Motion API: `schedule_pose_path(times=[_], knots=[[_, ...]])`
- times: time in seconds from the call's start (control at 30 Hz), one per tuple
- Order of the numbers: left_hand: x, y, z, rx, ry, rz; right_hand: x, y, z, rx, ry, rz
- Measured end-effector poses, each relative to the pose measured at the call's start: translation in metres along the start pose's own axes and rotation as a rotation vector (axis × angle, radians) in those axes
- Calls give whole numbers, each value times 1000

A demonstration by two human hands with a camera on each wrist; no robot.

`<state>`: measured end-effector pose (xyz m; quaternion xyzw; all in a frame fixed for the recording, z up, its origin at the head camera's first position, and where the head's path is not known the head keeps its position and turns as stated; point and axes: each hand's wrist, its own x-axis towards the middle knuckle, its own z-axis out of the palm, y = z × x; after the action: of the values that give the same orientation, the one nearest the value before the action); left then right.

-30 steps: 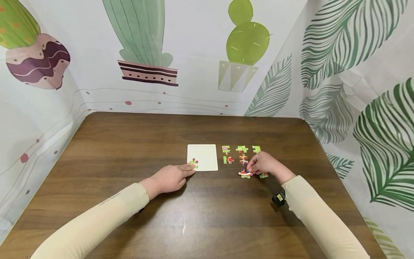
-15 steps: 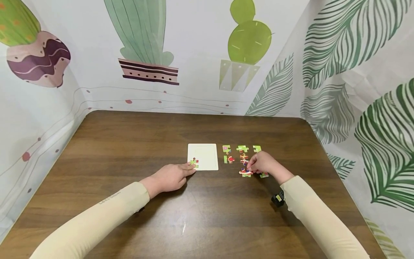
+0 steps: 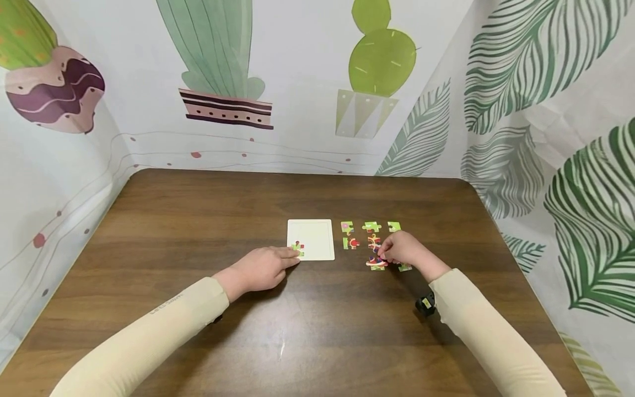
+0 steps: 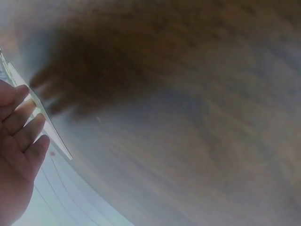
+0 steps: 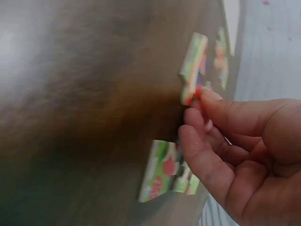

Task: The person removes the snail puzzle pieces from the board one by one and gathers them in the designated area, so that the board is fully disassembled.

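Note:
A cream puzzle tray [image 3: 317,234] lies on the table, with one green and red puzzle piece [image 3: 299,246] in its near left corner. My left hand [image 3: 260,269] rests on that corner, fingers extended and fingertips by the piece. To the right of the tray, my right hand [image 3: 405,249] pinches a red, white and green puzzle piece [image 3: 375,263] between thumb and fingers at its right end. In the right wrist view the thumb lies over the end of that piece [image 5: 194,59]. The fingers partly cover the neighbouring pieces.
Several loose puzzle pieces sit in rows right of the tray, including a pink-flowered green one [image 3: 346,226], a red one [image 3: 351,243] and one near the right palm [image 3: 405,267]. A patterned cloth [image 3: 307,82] hangs behind the brown table [image 3: 297,336].
The hands and pieces have barely moved. The right hand's fingertips stay at the same piece, and the left hand stays on the tray corner. The head view has shifted slightly.

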<state>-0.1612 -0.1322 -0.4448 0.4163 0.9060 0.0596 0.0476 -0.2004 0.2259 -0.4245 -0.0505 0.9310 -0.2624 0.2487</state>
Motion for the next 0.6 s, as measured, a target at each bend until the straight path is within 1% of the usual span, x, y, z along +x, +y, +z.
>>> schedule_pose_path(times=[0.1,0.3,0.43,0.6], knots=[[1,1,-1,6,-10,5,-1,-3,-5,36,6,-24],[2,1,-2,9,-37,-8,4,-19,-5,128,31,-148],[2,-1,-1,18,-38,4,9,-33,3,195,43,-202],[0,-2,1,35,-20,32,16,-54,19,266,94,-238]])
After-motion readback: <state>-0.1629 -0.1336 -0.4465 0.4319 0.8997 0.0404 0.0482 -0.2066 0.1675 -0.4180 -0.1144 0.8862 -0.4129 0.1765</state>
